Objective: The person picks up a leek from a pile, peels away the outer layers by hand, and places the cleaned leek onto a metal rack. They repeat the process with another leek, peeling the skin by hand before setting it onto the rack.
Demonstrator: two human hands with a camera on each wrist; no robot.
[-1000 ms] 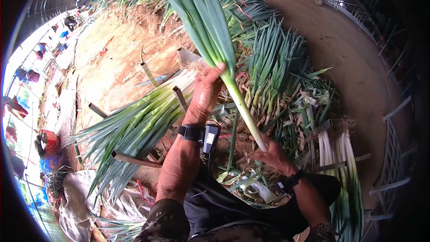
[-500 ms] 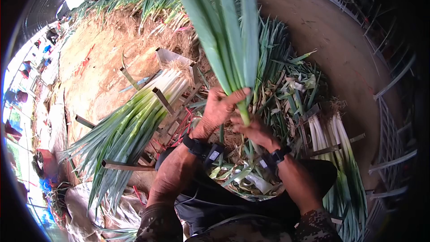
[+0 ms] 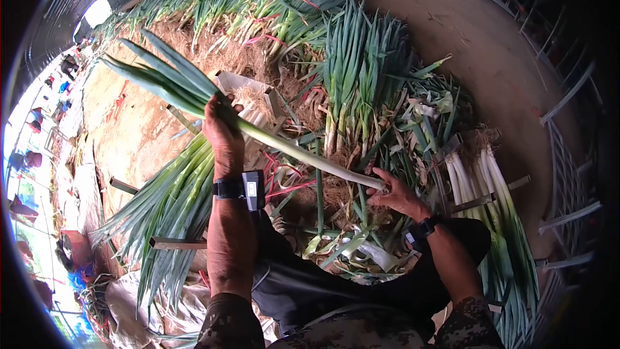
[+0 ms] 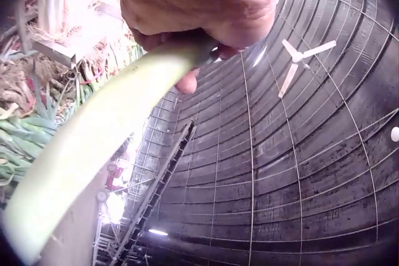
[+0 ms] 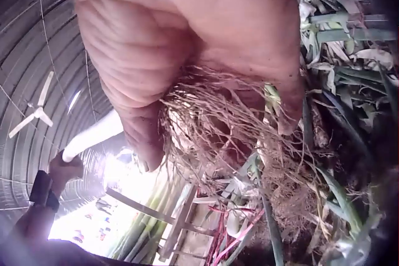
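Note:
One long green onion (image 3: 303, 156) slants across the front of the body in the head view, its leaves up to the left and its root end down to the right. My left hand (image 3: 223, 132) grips it where the white stalk turns to leaves. The left wrist view shows the pale stalk (image 4: 100, 132) coming out from under that hand's curled fingers. At the root end, my right hand (image 3: 402, 197) holds the stalk between thumb and fingers. Up close in the right wrist view, stringy roots (image 5: 212, 122) spread beneath the palm.
A bundle of green onions (image 3: 171, 187) lies in a metal rack (image 3: 177, 243) at left. More green onions (image 3: 500, 210) lie in another rack at right. Ahead stands a pile of green onions (image 3: 361, 68). Leaf scraps (image 3: 374, 255) and red ties (image 3: 284, 184) lie between.
My left hand has swung left, tipping the green onion from upright to slanting. My right hand slid up near the left hand, then came back down to the root end.

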